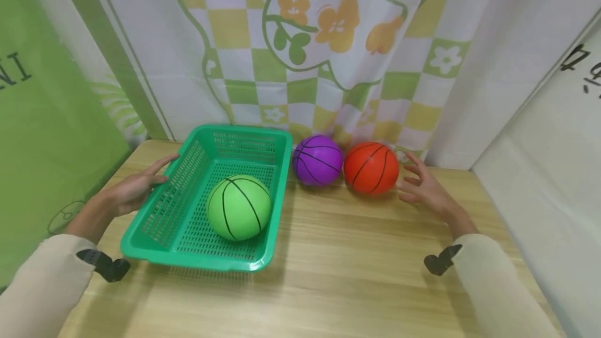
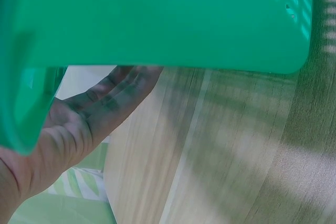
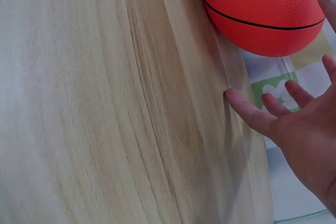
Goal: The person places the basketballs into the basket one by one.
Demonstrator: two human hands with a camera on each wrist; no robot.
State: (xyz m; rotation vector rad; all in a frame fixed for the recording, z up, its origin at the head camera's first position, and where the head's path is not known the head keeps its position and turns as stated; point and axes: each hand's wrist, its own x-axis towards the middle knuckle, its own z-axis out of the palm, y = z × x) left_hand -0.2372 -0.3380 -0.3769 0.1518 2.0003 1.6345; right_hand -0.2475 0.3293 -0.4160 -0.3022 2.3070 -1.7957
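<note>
Head: right grip (image 1: 426, 190) beside red ball (image 1: 371, 168)

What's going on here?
A person is working at a wooden table with a green basket and three balls. The left hand is at the basket's left rim, fingers extended. The right hand is open beside the red ball, not gripping it. The light green ball sits inside the basket. The purple ball and the red one are outside, side by side to the right of the basket, near the curtain.
</note>
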